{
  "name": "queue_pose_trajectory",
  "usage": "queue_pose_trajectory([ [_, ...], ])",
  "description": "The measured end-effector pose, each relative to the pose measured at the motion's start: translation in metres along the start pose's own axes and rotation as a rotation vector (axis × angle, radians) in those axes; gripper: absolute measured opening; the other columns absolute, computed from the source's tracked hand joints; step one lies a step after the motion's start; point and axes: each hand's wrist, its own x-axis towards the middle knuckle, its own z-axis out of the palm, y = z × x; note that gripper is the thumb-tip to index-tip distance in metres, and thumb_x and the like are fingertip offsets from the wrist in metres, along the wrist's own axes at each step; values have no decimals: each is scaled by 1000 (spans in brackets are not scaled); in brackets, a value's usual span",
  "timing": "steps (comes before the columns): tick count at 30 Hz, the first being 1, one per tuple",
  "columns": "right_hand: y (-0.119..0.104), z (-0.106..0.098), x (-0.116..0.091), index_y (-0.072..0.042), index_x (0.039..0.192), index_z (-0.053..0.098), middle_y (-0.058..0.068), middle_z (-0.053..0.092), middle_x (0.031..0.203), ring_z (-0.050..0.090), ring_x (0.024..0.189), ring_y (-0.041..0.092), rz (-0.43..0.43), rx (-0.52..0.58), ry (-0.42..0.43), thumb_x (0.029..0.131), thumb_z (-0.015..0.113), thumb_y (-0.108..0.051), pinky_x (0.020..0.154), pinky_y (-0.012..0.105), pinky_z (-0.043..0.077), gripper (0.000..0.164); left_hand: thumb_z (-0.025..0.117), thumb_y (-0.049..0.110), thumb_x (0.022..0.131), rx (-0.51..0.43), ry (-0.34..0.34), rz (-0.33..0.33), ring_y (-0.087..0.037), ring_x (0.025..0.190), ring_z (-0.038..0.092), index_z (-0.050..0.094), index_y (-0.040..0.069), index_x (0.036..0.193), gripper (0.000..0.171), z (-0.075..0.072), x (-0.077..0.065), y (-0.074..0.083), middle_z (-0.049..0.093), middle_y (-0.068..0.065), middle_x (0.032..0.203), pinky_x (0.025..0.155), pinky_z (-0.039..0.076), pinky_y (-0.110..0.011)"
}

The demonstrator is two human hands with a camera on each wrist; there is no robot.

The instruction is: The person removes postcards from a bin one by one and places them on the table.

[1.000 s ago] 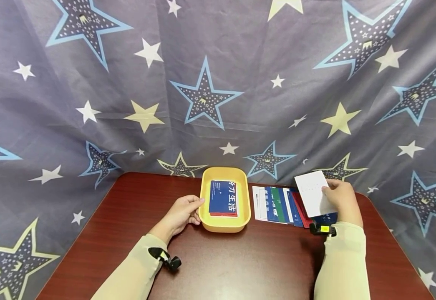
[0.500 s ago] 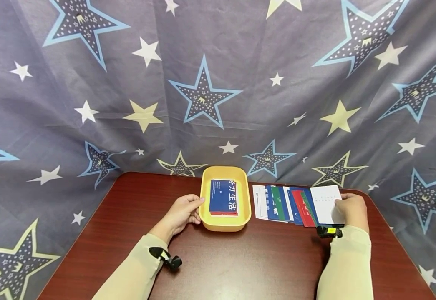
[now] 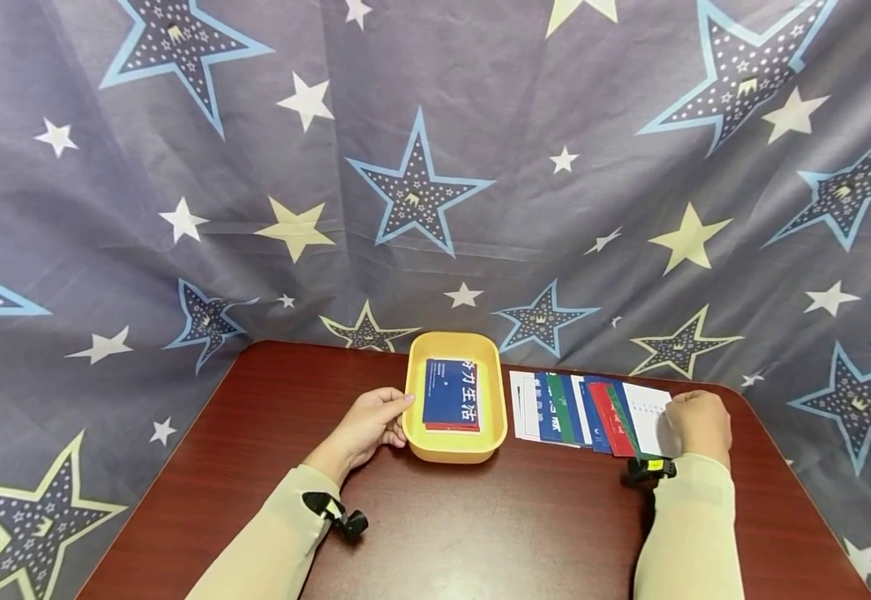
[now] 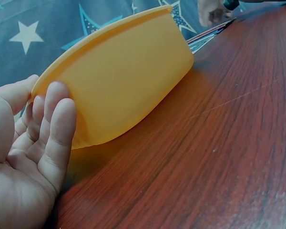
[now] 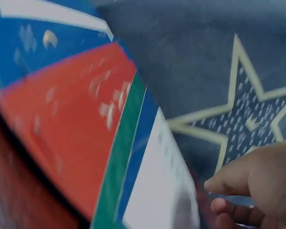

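Note:
My left hand [image 3: 366, 427] holds the left rim of a yellow plastic tray [image 3: 456, 454]. In the left wrist view the thumb lies at the rim, with the fingers against the outer wall. A blue card [image 3: 450, 396] with white characters lies on top of a red-edged one inside the tray. My right hand [image 3: 701, 427] is at the right end of an overlapping row of cards, beside a white card [image 3: 647, 412]. The right wrist view has its thumb and loosely bent fingers just off this card's edge, holding nothing. A red card [image 5: 66, 124] and a green one [image 5: 121, 148] lie alongside.
More white, blue and green cards [image 3: 555, 408] fan out right of the tray on the dark red wooden table [image 3: 525, 525]. Behind the table's back edge hangs a grey cloth with stars [image 3: 375, 275]. Each wrist wears a small black camera [image 3: 337, 512].
My right hand has lowered the white card from above the row, laid it at the right end, and let go. The left hand keeps its hold on the tray.

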Motion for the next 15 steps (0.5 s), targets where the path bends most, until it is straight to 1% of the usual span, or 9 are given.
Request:
queue_pose_trajectory([
  [3, -18, 2, -2, 3, 124, 76, 34, 71, 140, 66, 125, 57, -100, 25, 10, 103, 59, -23, 100, 68, 57, 37, 69, 23, 115, 4, -1, 0, -11, 55, 68, 65, 5, 105, 21, -1, -1, 1, 66, -1, 69, 53, 63, -23],
  [6, -44, 10, -6, 5, 125, 76, 35, 73, 134, 70, 120, 54, -235, 39, -8, 106, 65, -25, 102, 65, 59, 37, 68, 23, 115, 7, -5, 1, -11, 56, 68, 64, 5, 105, 21, -2, -2, 1, 66, 0, 69, 54, 63, -23],
  [9, -76, 20, -15, 6, 125, 76, 34, 76, 127, 73, 111, 48, -359, 44, -66, 107, 69, -25, 98, 61, 61, 36, 68, 22, 115, -1, -5, -3, -11, 55, 68, 64, 6, 104, 20, -2, -3, 2, 65, 0, 69, 53, 63, -23],
  [11, -97, 26, -25, 5, 127, 76, 32, 77, 124, 75, 106, 45, -427, 48, -109, 108, 71, -25, 94, 58, 62, 36, 69, 23, 115, -3, -9, -3, -11, 55, 68, 64, 6, 103, 21, -2, -2, 2, 65, 0, 68, 53, 63, -23],
  [15, -136, 41, -47, 1, 130, 76, 26, 81, 113, 78, 94, 36, -515, 63, -208, 111, 71, -26, 81, 44, 62, 34, 69, 23, 115, -10, -24, -1, -10, 55, 68, 64, 6, 104, 21, -2, -2, 2, 65, 0, 68, 54, 64, -23],
])
